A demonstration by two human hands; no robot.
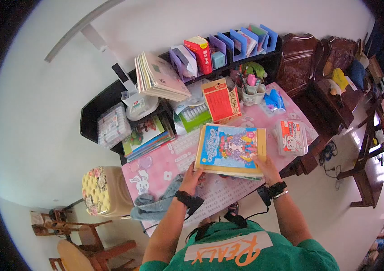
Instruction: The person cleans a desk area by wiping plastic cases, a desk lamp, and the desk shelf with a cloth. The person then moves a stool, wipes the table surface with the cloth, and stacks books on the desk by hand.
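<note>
A stack of books (pixel 230 149) is held over the desk, topped by one with a blue cover and a cartoon figure. My left hand (pixel 191 179) grips its near left corner, fingers partly under it. On the near right side, my right hand (pixel 267 170) is closed round the edge with the thumb on the cover. Just beyond the stack stands a red and tan booklet (pixel 221 101). To the right sits a clear plastic box (pixel 291 138) with an orange and white label. A grey-blue cloth (pixel 158 205) lies at the desk's near left.
The pink desk mat (pixel 169 168) has rabbit prints. Behind are a leaning pile of books (pixel 162 77), a red dictionary (pixel 199 54), blue bookends (pixel 249 43) and pen cups (pixel 250 95). A case of markers (pixel 114 125) is at left. A padded stool (pixel 104 189) stands beside the desk.
</note>
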